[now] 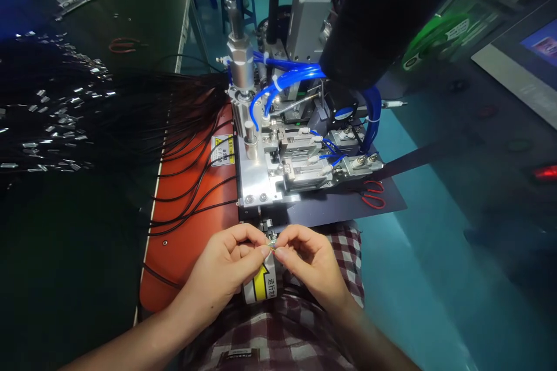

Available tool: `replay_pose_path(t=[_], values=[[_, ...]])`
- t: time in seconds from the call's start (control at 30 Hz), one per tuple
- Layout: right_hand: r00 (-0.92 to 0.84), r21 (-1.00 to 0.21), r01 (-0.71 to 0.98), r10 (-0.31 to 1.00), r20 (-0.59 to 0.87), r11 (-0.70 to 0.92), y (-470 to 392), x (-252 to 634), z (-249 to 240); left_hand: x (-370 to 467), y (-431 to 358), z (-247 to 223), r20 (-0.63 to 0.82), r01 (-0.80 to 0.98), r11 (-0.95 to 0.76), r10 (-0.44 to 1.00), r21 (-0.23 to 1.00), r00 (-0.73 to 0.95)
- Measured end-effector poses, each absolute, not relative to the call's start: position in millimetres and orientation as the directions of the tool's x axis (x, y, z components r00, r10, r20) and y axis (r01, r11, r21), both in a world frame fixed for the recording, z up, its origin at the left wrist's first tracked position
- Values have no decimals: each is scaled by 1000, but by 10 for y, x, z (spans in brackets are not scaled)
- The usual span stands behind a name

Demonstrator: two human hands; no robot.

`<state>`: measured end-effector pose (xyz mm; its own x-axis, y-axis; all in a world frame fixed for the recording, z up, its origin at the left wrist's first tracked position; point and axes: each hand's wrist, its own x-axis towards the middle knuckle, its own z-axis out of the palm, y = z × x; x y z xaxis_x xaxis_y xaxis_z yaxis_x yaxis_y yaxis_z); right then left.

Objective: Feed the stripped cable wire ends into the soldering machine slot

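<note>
My left hand [226,261] is closed, thumb and forefinger pinching thin coloured wires [272,243]. Opposite it, my right hand [313,258] pinches the same fine wires with its thumb and forefinger. The fingertips of both hands almost meet and hide most of the wires. Right behind them is a small dark metal fixture [266,225] at the machine's near end. Below the fingers shows a white label with a yellow arrow [260,287]. A metal bench machine [256,177] with blue air tubes [296,74] stands just beyond the hands.
Black cables [191,200] run across an orange board [174,261] at the left, toward a heap of cables with shiny metal ends [56,104]. Red-handled cutters [374,194] lie right of the machine. Another red-handled tool [124,45] lies at the back left. A green reel [435,40] is at the right.
</note>
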<state>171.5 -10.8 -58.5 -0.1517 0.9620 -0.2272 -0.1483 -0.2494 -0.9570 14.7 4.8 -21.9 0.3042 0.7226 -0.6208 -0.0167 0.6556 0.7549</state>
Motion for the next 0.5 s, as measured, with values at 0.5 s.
replay_pose_path(t=[0.5], values=[[-202,-906,-251,934,-294,-340,-75,1715,-619,148,43,-236,-620,-11,658,716,753,321]])
